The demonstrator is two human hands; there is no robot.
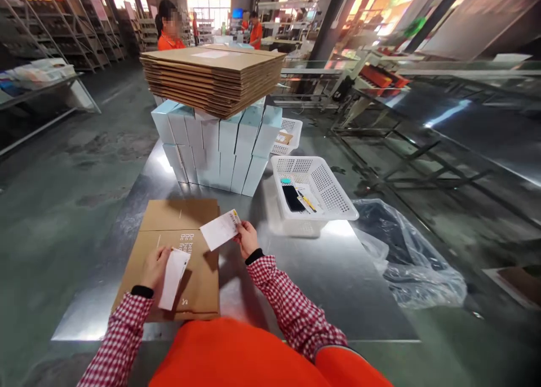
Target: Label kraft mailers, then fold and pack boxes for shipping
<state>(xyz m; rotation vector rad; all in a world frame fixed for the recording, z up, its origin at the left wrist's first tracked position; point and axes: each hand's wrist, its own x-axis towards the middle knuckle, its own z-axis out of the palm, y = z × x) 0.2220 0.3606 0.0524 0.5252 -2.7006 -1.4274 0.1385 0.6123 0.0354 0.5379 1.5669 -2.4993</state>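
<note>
Left grip (155,266) pinches backing paper (172,279), right grip (246,238) label (220,229), above steel table (329,274).

A shiny sheet-metal table (329,274) carries everything here. A flat brown cardboard box (177,257) lies on its near left part, and behind that stands a block of pale blue boxes (215,150), two tiers high, topped by a stack of flattened cartons (211,77). To the right sits a white perforated basket (321,190), with a second white basket (289,134) further back just beside the blue boxes, and crumpled clear plastic film (406,257) hangs off the right edge.
</note>
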